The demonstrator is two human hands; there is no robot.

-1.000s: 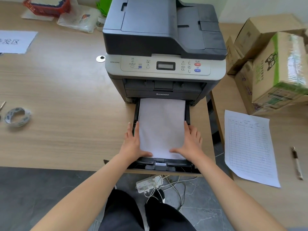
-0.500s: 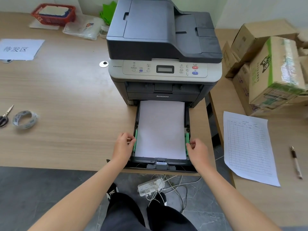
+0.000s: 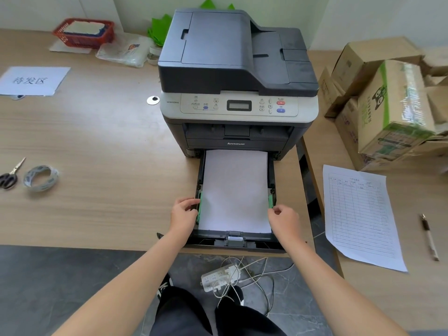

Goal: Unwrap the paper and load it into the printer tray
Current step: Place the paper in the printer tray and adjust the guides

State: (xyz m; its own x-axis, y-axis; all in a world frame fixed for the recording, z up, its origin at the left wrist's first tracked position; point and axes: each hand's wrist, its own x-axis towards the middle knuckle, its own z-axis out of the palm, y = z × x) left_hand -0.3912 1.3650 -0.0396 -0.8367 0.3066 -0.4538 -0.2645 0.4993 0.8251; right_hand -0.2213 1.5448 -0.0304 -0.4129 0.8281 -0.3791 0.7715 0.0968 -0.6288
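Note:
A dark grey printer stands on the wooden desk with its black paper tray pulled out toward me. A stack of white paper lies flat inside the tray, unwrapped. My left hand is curled at the tray's left wall, fingers pinched on the left green paper guide. My right hand is at the right wall, fingertips pinched on the lower end of the right green paper guide. Both guides sit against the paper's long edges.
Cardboard boxes crowd the right desk, with a printed form and a pen in front of them. Scissors and a tape roll lie far left. A power strip with cables sits on the floor below the tray.
One second ago both hands lay flat on the paper stack. They have moved outward to the tray's sides and closed on the green guides. The paper has not shifted.

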